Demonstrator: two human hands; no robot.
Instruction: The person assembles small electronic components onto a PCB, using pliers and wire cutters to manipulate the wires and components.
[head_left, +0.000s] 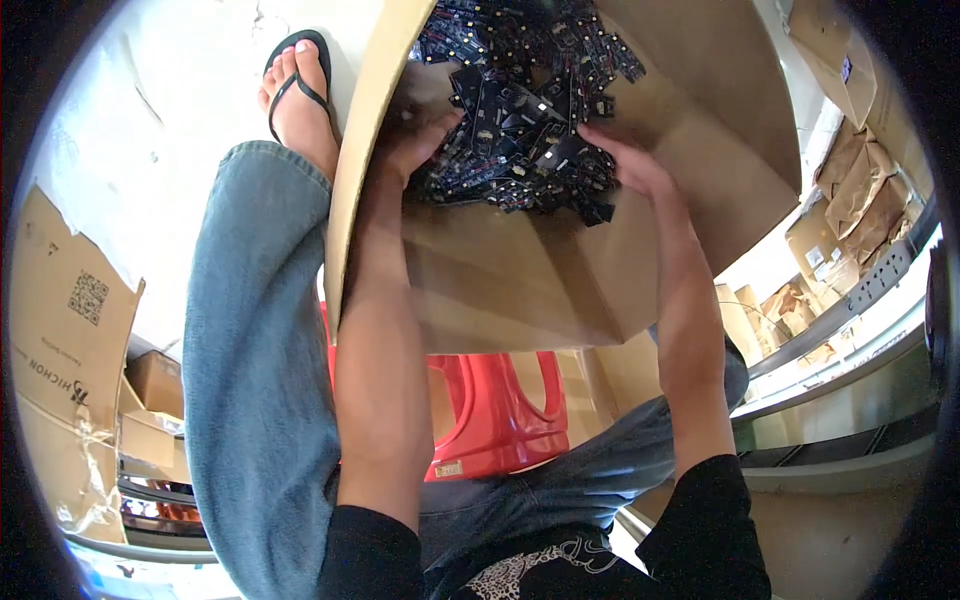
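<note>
Well, inside the box (pixel 480 265), left hand (pixel 422 145) at nine o'clock, right hand (pixel 636 165) at three, both touched the black circuit boards (pixel 520 125); whether grasping any, I couldn't tell.

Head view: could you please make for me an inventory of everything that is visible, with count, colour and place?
Boards: too many to count, black, inside the large box
Large box: one, brown, upper centre
Red plastic item: one, red, below the large box in the picture
Sandal: one, black, upper left
Printed cardboard: one visible panel, brown, far left
Crumpled paper: count unclear, brown, upper right
Jeans: one pair, blue, left to lower centre
Shirt: one, black with pale print, bottom
Foot: one, bare, in the sandal
Left hand: one, bare, boards' left side
Right hand: one, bare, boards' right side
</note>
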